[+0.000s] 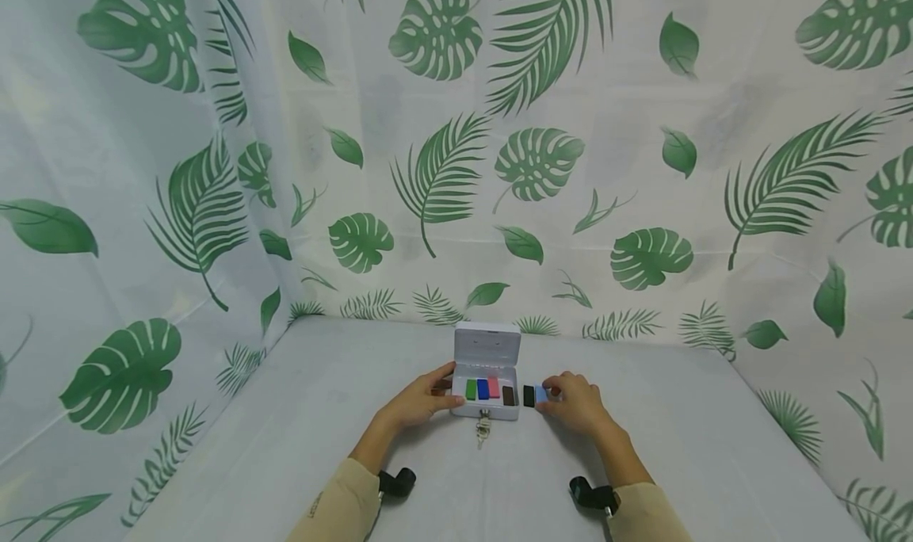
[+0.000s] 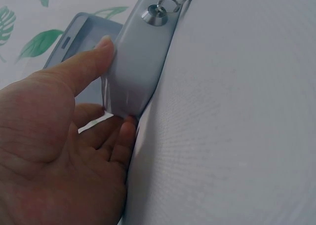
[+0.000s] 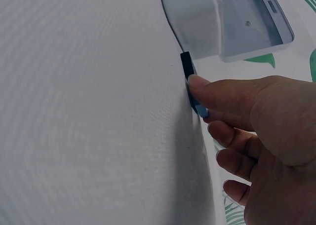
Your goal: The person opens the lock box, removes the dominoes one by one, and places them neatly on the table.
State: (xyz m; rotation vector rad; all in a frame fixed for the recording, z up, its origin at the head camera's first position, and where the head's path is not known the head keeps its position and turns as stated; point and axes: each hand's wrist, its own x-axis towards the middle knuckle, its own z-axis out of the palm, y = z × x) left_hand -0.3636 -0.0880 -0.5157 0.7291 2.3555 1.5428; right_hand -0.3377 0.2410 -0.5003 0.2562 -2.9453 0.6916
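- Beige sleeves frame your near side.
- Your right hand pinches the light blue block, right of the box.
- Your left hand grips the box's left end.
- Between box and light blue block lies a black block.
- Inside sit a green block, blue block, pink block and dark brown block.
- Far side: raised lid.

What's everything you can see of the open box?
The box is pale grey and smooth, perhaps painted metal, with rounded corners. Its hinged lid stands open at the back; keys hang at a silvery front lock. It sits upright on the table, holding green, blue, pink and dark blocks. The left hand grips its left end.
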